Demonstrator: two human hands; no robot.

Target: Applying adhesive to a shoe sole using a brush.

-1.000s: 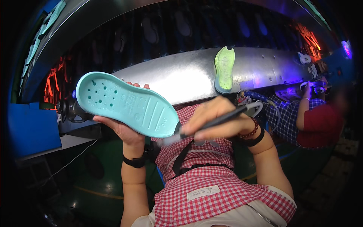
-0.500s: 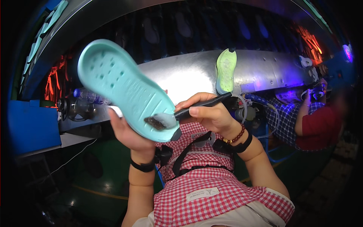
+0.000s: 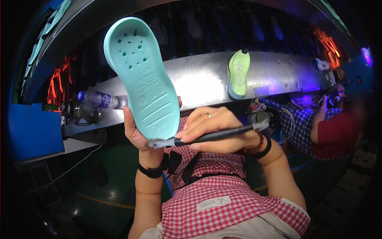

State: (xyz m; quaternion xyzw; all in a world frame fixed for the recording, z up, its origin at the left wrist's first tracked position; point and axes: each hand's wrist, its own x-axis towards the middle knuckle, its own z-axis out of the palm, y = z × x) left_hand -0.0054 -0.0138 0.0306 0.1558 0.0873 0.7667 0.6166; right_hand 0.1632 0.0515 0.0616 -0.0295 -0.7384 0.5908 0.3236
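The aqua sole (image 3: 145,89) is held in the air in front of the bench (image 3: 274,73), its upper part reaching in view across the near edge. The left hand (image 3: 137,133) grasps it from beneath, thumb at the left rim, fingertips showing at the right. The right hand (image 3: 219,129) has its fingers closed around the brush (image 3: 219,136), pen-fashion, with the bristles (image 3: 156,143) at the sole's lower end, right by the left palm. Whether they touch rim or skin cannot be told.

Bristles so close to the palm could wet or smear it if they carry liquid, and a slick palm might let the sole slip. With only one hand supporting it, the long upper part could tip if pressed hard at the low end. A stroke running past the rim would likely miss the sole and mark the apron (image 3: 227,179). The pale tube (image 3: 261,125) at the brush's back could snag and drag the stroke off line. Toward the bench's left end, the bottle (image 3: 101,99) and jug (image 3: 85,113) could be knocked by a wide leftward swing.
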